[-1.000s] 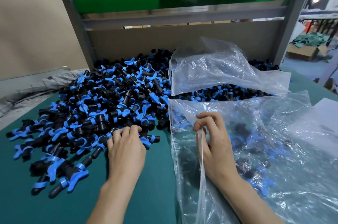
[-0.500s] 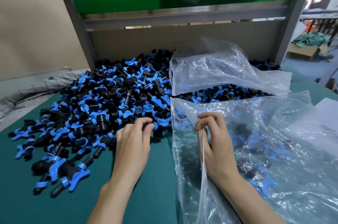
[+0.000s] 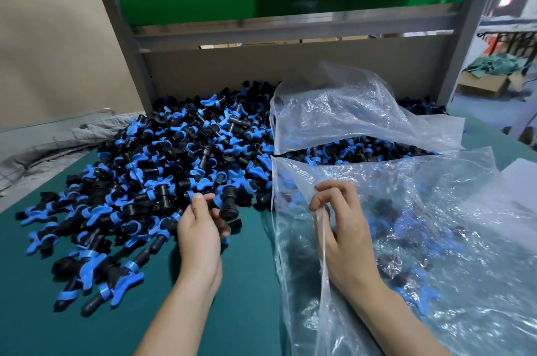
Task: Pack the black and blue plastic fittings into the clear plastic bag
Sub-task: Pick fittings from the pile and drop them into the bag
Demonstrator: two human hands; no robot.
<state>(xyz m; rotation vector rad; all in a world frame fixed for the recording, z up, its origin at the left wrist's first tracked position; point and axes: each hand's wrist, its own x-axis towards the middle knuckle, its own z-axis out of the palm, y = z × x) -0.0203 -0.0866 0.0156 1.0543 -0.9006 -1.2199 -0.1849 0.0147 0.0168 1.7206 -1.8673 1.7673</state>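
A big heap of black and blue plastic fittings (image 3: pixel 162 169) covers the left and back of the green table (image 3: pixel 244 291). My left hand (image 3: pixel 200 236) sits at the heap's near right edge, its fingers curled round a black fitting (image 3: pixel 228 208) lifted just off the pile. My right hand (image 3: pixel 345 236) pinches the rim of the clear plastic bag (image 3: pixel 436 254), which lies on the right with its mouth facing the heap. Several fittings show blurred through the bag's film.
A second clear bag (image 3: pixel 348 111) lies crumpled over the fittings at the back right. A grey metal frame (image 3: pixel 290 30) and a brown board close off the rear. Grey padded cloth (image 3: pixel 58 143) lies at the far left. A cardboard box (image 3: pixel 482 85) stands beyond the table.
My left hand has moved right along the heap's edge, closed on a black fitting and raised it. My right hand has kept its hold on the bag's rim.
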